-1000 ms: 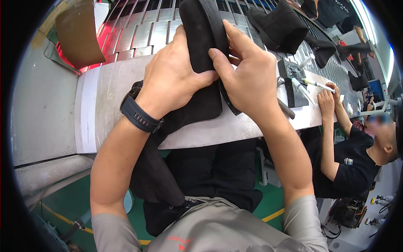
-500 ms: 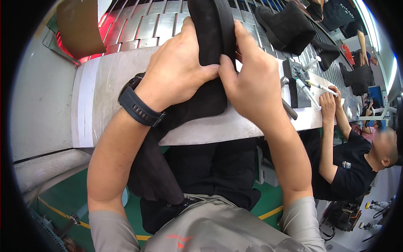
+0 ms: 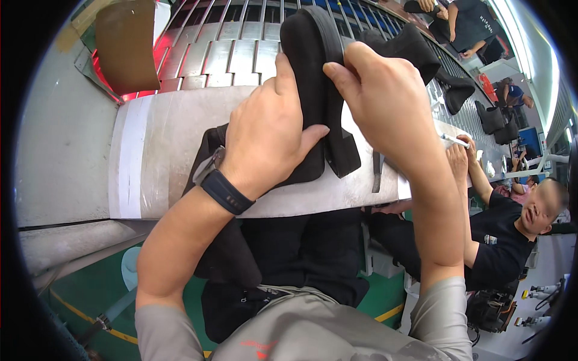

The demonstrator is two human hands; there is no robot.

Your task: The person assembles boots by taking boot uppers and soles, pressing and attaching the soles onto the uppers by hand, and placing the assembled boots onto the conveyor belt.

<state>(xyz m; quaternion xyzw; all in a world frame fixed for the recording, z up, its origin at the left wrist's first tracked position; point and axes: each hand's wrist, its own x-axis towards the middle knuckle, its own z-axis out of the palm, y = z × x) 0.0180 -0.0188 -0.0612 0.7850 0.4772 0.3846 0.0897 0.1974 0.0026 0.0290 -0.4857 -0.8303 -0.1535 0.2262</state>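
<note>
A black suede-like boot (image 3: pixel 306 72) lies on its side, toe pointing away from me and sole turned to the right. My left hand (image 3: pixel 265 132) is closed round its upper, with the thumb pressing across the instep. Along the outer edge of the black sole (image 3: pixel 328 45), my right hand (image 3: pixel 388 99) pinches with thumb and bent fingers; some fingertips are hidden behind it. The block heel (image 3: pixel 343 157) shows below my right hand. Toward me, the dark boot shaft (image 3: pixel 229 256) hangs over the table edge.
The boot rests over a pale worktop (image 3: pixel 162 162) beside a metal slat conveyor (image 3: pixel 229 54). More black boots (image 3: pixel 415 51) stand at the far right. A brown panel (image 3: pixel 125 48) is at the left. A co-worker (image 3: pixel 512 228) sits on the right, holding a thin white tool (image 3: pixel 453 141).
The boot has turned and shifted, so its heel and more of its sole now show. My right hand has moved up the sole toward the toe, and my left hand slightly lower and right.
</note>
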